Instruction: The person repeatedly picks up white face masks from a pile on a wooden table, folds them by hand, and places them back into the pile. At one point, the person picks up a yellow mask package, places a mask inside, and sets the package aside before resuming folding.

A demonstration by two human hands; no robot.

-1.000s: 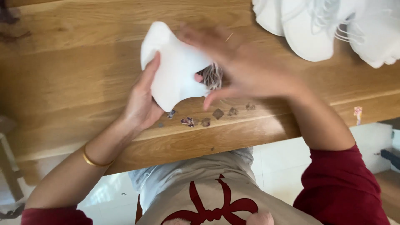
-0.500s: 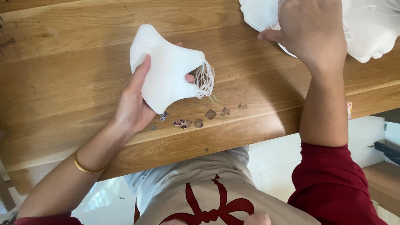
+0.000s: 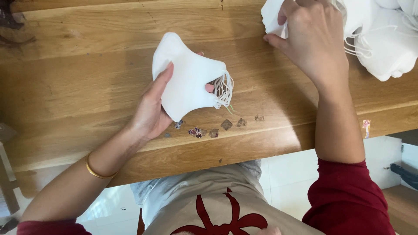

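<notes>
My left hand (image 3: 152, 111) holds a stack of folded white face masks (image 3: 185, 76) above the wooden table (image 3: 65, 87), thumb on top and fingertips showing through at the right, where the ear loops (image 3: 223, 87) bunch together. My right hand (image 3: 311, 37) reaches to the upper right and pinches the edge of another white mask (image 3: 272, 17) at the left side of a pile of white masks (image 3: 383, 39). A gold bangle (image 3: 96, 171) sits on my left wrist.
Several small dark scraps (image 3: 213, 130) lie near the table's front edge. A small sticker (image 3: 366, 127) clings to the table's edge at the right. White tiled floor (image 3: 287, 174) shows below the table. A dark object (image 3: 11, 21) sits at the far left corner.
My right hand left the mask stack in my left hand and moved up and right to the pile, where it now grips a mask. The left hand kept its stack.
</notes>
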